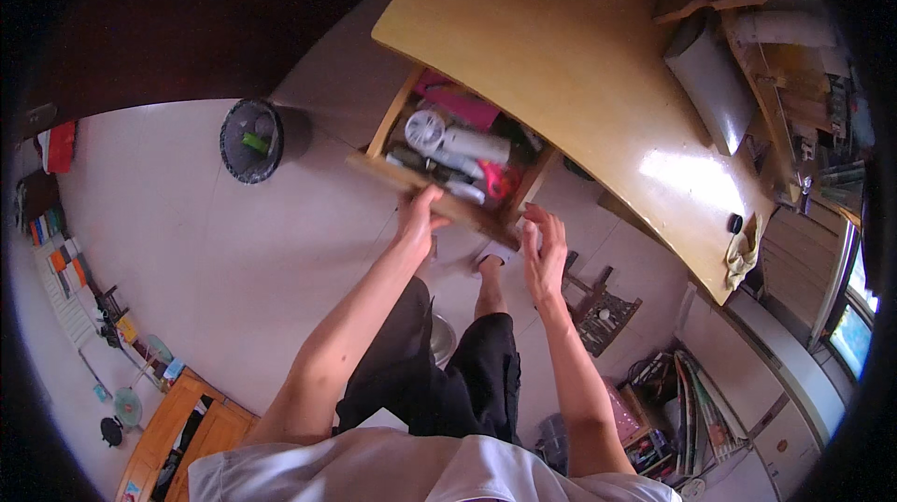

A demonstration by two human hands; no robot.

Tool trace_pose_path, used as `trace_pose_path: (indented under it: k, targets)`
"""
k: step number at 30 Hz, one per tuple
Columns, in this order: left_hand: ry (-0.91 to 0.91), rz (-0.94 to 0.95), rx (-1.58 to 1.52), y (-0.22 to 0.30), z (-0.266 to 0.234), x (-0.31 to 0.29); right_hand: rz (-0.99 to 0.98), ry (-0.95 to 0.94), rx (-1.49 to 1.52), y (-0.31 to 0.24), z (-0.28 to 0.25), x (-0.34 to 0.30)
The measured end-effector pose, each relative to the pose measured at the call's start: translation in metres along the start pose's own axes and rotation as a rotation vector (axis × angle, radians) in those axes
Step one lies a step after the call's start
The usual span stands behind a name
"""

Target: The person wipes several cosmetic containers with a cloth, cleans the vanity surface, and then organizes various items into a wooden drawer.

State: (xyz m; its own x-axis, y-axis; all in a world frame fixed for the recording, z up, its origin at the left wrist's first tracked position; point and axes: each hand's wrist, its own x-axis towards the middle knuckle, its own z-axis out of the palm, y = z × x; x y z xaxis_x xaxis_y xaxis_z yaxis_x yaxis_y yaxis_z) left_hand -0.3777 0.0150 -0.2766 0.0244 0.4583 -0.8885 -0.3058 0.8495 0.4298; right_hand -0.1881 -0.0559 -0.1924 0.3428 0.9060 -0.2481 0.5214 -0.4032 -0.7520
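Note:
A wooden drawer (376, 166) stands pulled out from under the yellowish desk (523, 26). My left hand (418, 219) grips the middle of its front panel, with fingers over the top edge and the thumb on the outside. Beside the drawer's right front corner is my right hand (546, 254), its fingers apart and slightly bent, with nothing visible in it. Inside the drawer lie a white handheld fan (426, 130), something with red loops like scissor handles (495, 181), a pink flat item (460, 107) and several blurred small things.
On the left floor stands a dark bin (250, 170) with a bag liner and something green inside. A cloth (743, 254) and a black cap (735, 223) lie near the desk's right edge. Below it are a dark wooden stool (605, 315) and a crowded box (654, 409).

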Motion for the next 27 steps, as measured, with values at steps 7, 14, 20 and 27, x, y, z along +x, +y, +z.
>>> trace_pose_path:
  k: [7,14,20,27]
  targets:
    - [0.140,-0.074,0.065,-0.012,-0.100,-0.097,0.222,0.194,0.225,0.023,-0.010,-0.039]
    - [0.092,0.010,0.487,-0.002,-0.236,-0.168,0.264,0.005,0.455,0.026,-0.022,-0.042]
    - [0.020,-0.078,0.661,0.080,-0.192,-0.215,0.291,-0.331,0.706,-0.009,-0.069,-0.094]
    - [-0.279,0.163,0.870,0.165,-0.116,-0.238,0.251,0.045,0.589,-0.071,-0.094,-0.176]
